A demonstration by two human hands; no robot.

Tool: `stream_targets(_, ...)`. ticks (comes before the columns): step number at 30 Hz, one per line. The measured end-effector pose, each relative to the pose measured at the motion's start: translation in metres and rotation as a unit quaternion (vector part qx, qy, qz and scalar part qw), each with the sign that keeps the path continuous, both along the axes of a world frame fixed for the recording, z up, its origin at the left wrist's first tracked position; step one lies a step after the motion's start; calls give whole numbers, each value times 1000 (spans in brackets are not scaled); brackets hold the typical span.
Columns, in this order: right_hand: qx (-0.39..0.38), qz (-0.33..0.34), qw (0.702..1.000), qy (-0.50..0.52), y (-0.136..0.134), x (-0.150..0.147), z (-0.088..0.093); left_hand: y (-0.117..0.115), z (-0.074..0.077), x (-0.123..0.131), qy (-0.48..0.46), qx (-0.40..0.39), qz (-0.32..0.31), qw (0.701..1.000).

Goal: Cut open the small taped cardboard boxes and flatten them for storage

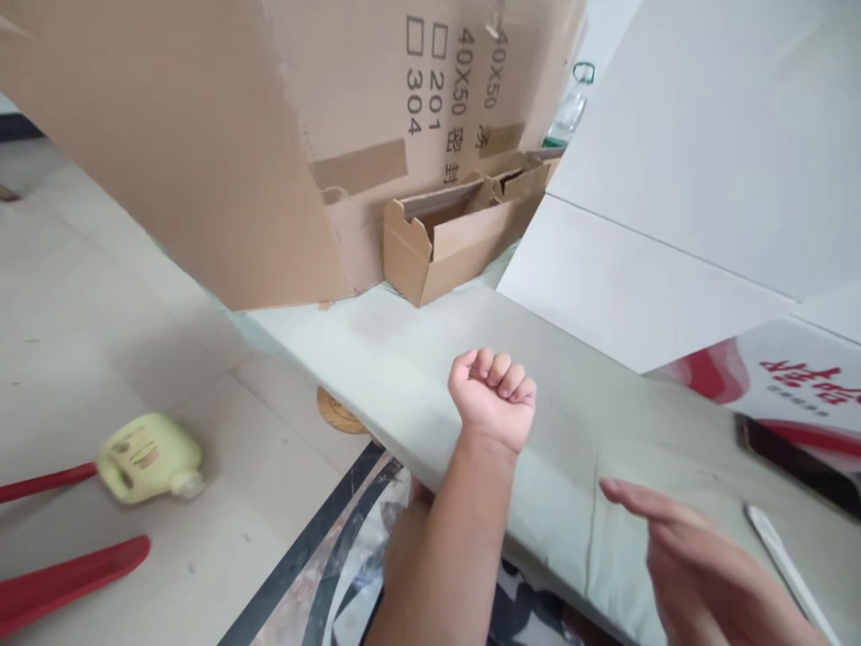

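Note:
My left hand is curled into a fist above the pale grey-green table top, with nothing visible inside it. My right hand hovers low at the bottom right, fingers stretched out flat and holding nothing. A white knife-like strip lies just right of it. A small open cardboard box stands beyond the fist, against a large brown carton printed with numbers.
Large white sheets lean at the right, above a red and white printed sheet and a dark phone-like object. On the floor at left lie a pale yellow bottle and red plastic pieces. A clear bottle stands behind.

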State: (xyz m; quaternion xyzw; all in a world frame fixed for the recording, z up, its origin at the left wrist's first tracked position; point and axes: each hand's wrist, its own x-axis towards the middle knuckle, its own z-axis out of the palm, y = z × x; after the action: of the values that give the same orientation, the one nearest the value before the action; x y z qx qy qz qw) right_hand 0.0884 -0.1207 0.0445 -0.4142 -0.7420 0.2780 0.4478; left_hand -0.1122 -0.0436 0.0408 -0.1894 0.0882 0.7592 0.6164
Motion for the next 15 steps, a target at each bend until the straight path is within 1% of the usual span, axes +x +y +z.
stream_targets(2, 4, 49, 998, -31, 19, -20, 0, -3, -1, -12, -2, 10, 17, 1000)
stream_targets(3, 29, 94, 994, -42, 30, -32, 0, -4, -2, -17, 2, 18, 23, 1000)
stream_targets(6, 83, 161, 980, -87, 74, -75, 7, -6, -5, -27, 24, 27, 39, 999)
stream_targets(8, 113, 174, 971, -119, 106, -114, 15, -6, -7, -30, 41, 16, 46, 998)
stream_targets(11, 162, 180, 955, -173, 149, -182, 31, -6, -8, -33, 63, 3, 52, 997)
stream_targets(13, 189, 167, 944, -213, 174, -225, 39, -7, -7, -35, 63, 4, 53, 997)
stream_targets(15, 203, 151, 937, -241, 193, -261, 42, -9, -4, -37, 54, 2, 56, 997)
